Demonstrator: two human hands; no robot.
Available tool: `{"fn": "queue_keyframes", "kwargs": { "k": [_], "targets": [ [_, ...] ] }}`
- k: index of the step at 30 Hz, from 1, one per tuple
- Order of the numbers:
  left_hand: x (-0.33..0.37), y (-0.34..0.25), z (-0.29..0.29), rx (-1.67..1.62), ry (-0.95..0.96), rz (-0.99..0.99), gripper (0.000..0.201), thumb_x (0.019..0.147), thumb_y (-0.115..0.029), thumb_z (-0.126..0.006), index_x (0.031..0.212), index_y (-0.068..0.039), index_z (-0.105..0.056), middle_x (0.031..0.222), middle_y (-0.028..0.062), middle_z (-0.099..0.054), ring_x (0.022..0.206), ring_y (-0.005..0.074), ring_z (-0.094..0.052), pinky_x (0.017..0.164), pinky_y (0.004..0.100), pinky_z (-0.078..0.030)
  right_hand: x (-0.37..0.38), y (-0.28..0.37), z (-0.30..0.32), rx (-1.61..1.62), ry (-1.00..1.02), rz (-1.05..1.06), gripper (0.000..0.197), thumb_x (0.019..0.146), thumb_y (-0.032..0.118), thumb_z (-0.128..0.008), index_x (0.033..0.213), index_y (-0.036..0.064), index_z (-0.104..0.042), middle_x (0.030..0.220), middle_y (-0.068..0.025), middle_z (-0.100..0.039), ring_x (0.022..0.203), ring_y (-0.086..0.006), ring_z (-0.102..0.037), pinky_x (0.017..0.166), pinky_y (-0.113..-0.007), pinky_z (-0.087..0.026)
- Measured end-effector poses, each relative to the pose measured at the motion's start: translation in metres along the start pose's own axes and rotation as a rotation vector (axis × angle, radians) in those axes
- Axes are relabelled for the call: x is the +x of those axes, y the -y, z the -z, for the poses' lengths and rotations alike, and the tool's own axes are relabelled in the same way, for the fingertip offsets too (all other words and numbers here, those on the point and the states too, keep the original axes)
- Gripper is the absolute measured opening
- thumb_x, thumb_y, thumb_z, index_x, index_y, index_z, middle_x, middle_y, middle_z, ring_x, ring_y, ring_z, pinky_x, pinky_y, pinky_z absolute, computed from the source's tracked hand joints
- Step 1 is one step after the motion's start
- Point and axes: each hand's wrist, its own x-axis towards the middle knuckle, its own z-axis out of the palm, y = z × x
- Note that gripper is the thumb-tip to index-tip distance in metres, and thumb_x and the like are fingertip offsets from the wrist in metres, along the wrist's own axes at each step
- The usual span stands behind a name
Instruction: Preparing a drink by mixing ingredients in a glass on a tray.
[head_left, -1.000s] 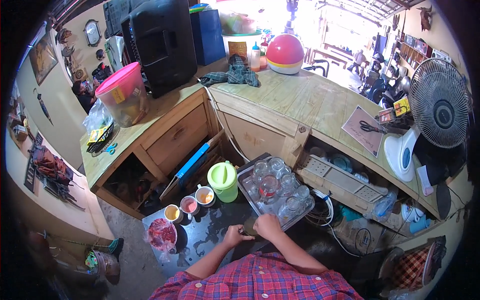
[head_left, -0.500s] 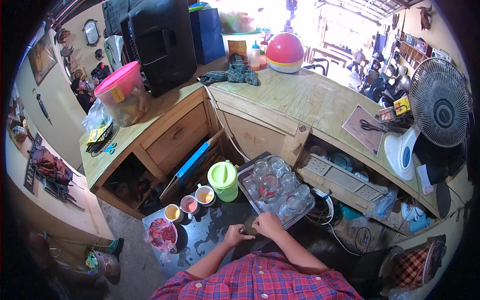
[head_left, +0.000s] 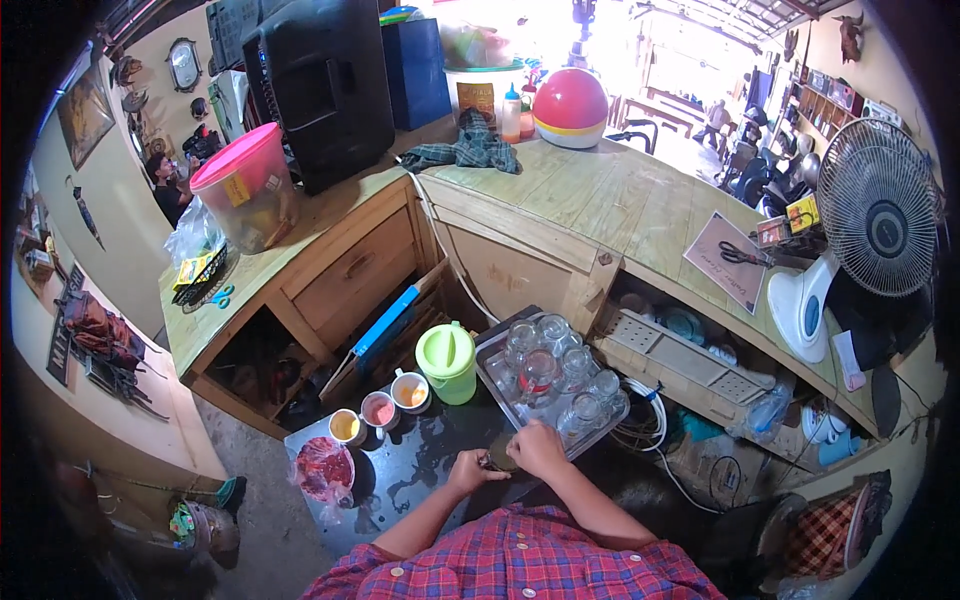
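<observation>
A wooden counter (head_left: 620,200) spanned the upper half of the frame; a dark metal counter (head_left: 430,445) occupied the lower center. A tray (head_left: 500,386) of glass mugs (head_left: 540,372) rested right of center, beside a green jug (head_left: 447,375). The left hand (head_left: 470,470) and right hand (head_left: 538,450) were near each other at lower center, fingers curled; whether either was clamped could not be determined. Three cups (head_left: 379,410) stood left of the jug. A small item (head_left: 502,458), kind unclear, showed between the hands.

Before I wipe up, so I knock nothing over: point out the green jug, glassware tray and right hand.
Green jug (head_left: 447,356): head view, on its lid.
Glassware tray (head_left: 499,391): head view, on its left rim.
Right hand (head_left: 537,447): head view, on its back.
</observation>
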Motion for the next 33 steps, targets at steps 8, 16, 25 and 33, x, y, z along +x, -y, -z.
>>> {"fn": "queue_keyframes", "kwargs": {
  "k": [8, 16, 25, 33],
  "targets": [
    [0.004, 0.008, -0.003, 0.019, 0.004, 0.003, 0.045, 0.061, -0.031, -0.092, 0.078, 0.002, -0.066, 0.065, 0.0045, -0.062, 0.061, 0.0078, -0.046, 0.057, 0.031, -0.046, 0.0, -0.004, -0.006, 0.125, 0.096, 0.029, 0.014, 0.074, 0.023, -0.07, 0.074, 0.01, -0.075, 0.078, -0.0137, -0.068, 0.08, -0.0328, -0.064, 0.075, -0.044, -0.052],
    [0.006, 0.017, -0.007, 0.019, 0.013, -0.006, 0.044, 0.062, -0.028, -0.091, 0.083, 0.003, -0.067, 0.07, 0.0041, -0.066, 0.064, 0.0058, -0.052, 0.06, 0.0299, -0.048, 0.002, -0.013, -0.016, 0.141, -0.154, 0.19, 0.015, 0.074, 0.024, -0.069, 0.072, 0.01, -0.074, 0.079, -0.0138, -0.068, 0.076, -0.0322, -0.065, 0.071, -0.046, -0.052],
    [0.009, 0.027, -0.01, 0.04, -0.005, -0.039, 0.043, 0.062, -0.03, -0.09, 0.078, 0.001, -0.066, 0.071, 0.0117, -0.068, 0.06, 0.0115, -0.058, 0.061, 0.0336, -0.049, 0.003, -0.007, -0.008, -0.029, -0.082, 0.128, 0.017, 0.073, 0.025, -0.07, 0.074, 0.0091, -0.074, 0.08, -0.0158, -0.068, 0.079, -0.0328, -0.065, 0.074, -0.044, -0.052],
    [0.007, 0.019, -0.008, 0.001, 0.01, -0.038, 0.043, 0.062, -0.028, -0.091, 0.084, 0.002, -0.069, 0.074, 0.0051, -0.069, 0.065, 0.0061, -0.054, 0.062, 0.0304, -0.049, 0.002, -0.012, -0.017, 0.064, -0.023, 0.091, 0.019, 0.075, 0.026, -0.071, 0.072, 0.0071, -0.073, 0.078, -0.0132, -0.067, 0.08, -0.0319, -0.064, 0.074, -0.044, -0.052]
  ]
}}
